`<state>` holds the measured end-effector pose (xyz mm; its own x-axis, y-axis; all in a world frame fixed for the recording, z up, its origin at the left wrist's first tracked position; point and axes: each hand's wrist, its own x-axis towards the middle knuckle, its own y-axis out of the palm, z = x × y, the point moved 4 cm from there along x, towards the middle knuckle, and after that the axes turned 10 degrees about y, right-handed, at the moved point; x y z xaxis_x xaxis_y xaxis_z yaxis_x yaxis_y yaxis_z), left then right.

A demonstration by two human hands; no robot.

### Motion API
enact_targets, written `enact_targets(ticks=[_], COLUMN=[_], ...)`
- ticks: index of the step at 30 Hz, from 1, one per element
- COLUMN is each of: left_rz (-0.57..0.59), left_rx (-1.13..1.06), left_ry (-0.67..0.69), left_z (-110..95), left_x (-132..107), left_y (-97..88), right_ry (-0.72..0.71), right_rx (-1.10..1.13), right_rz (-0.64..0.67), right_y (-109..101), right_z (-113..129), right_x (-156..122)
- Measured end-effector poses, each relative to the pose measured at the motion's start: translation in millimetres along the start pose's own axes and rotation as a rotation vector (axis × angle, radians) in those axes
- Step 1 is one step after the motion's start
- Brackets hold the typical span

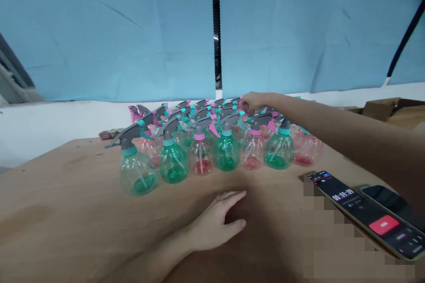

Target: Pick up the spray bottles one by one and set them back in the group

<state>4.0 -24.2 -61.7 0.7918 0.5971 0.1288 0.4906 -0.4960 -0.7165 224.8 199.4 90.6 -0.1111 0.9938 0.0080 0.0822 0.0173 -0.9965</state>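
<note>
My left hand [212, 225] is low over the tabletop [99, 230], just in front of the spray bottles [226, 152]. It holds nothing — thumb and fingers are spread apart, with the fingertips pointing to the right. I cannot tell whether it touches the wood.

My right arm [332, 130] reaches across the right side of the group, and my right hand [253, 102] is at the back among the spray heads. Its fingers are curled beside a pink-tipped head, but the grip is hidden, so I cannot tell whether it grasps a bottle there.

The bottles stand upright in a crowd near the middle of the tabletop, several rows deep, all with grey heads. In the front row, the leftmost bottle [137, 174] is pale green with a teal collar; next to it is a greener one, then a reddish bottle [202, 157] with a pink collar and pink trigger. Green and reddish ones follow towards my right arm.

To the right of them lie two phones, side by side — the nearer phone [361, 212] shows 00:09:09 and a red button, the other phone [392, 201] has a dark screen. Behind everything hangs a blue sheet [133, 35], and cardboard [381, 112] sits at the far right.
</note>
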Motion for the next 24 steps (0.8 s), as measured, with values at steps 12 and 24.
enact_targets(ticks=[12,24], left_rz=[0.008,0.127], left_rx=[0.012,0.384], left_ry=[-0.003,0.086], left_z=[-1,3], left_x=[0,-7], left_y=[0.3,-8.3], right_ry=[-0.001,-0.26], right_rx=[0.031,0.516], right_rz=[-0.151,-0.468], right_y=[-16,73], right_z=[18,99], right_x=[-24,-224])
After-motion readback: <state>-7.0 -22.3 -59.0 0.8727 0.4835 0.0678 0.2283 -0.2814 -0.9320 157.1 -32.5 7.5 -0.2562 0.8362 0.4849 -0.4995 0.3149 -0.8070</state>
